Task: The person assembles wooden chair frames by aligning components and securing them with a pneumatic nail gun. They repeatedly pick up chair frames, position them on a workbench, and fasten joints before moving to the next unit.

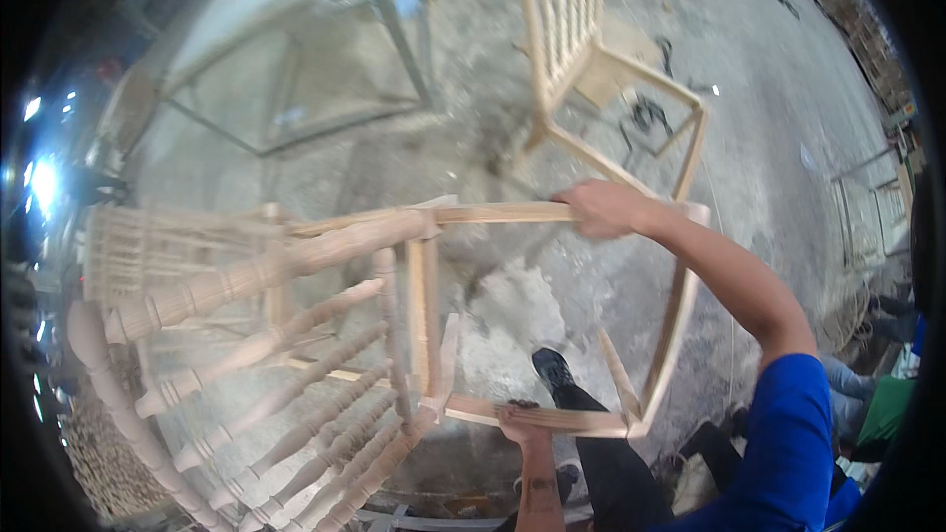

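An unpainted wooden chair frame [671,335] is in front of me, with its open seat frame between my arms. Its back, a row of turned spindles [320,433], extends to the left, and a tapered leg [618,371] shows at the near right corner. My left hand [527,424] is closed round the near seat rail. Across the opening, my right hand [603,209], slightly blurred, grips the far rail from above; its fingertips are partly hidden.
Another bare wooden chair frame [547,103] stands beyond my right hand. More pale chair parts [182,251] are at left, behind the spindles. A metal-framed stand [404,49] is at the far left. Cables [645,116] lie on the concrete floor; people [857,389] are at right.
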Demonstrator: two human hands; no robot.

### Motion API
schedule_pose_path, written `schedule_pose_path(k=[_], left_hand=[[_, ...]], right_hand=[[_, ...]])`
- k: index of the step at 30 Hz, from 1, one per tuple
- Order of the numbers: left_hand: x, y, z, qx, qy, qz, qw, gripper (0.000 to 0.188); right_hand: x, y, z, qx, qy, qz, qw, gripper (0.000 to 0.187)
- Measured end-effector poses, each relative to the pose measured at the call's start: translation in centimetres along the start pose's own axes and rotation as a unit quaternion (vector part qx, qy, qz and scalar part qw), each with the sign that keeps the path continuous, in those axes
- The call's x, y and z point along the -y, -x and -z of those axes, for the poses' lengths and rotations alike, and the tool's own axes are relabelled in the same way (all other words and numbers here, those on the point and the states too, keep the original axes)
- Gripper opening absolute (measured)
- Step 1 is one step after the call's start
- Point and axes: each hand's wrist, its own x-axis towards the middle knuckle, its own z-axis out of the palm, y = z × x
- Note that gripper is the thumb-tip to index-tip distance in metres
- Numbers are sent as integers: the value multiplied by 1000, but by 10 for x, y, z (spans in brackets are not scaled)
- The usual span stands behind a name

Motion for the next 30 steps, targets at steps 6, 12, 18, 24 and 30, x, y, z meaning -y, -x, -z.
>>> schedule_pose_path(k=[6,12,18,24,30], left_hand=[[-172,221,-50,185,46,-30,981,27],[-431,498,-20,298,64,-242,921,40],[-547,730,235,135,12,-580,803,47],[-527,935,372,-109,120,-701,694,36],[-530,1032,381,-542,92,-672,496,56]], right_hand=[[257,199,225,-142,48,15,989,59],[481,324,325,-281,107,157,941,63],[776,345,240,-150,-136,312,928,56],[1037,318,171,170,-291,544,769,59],[1332,371,-18,476,-221,654,545,65]])
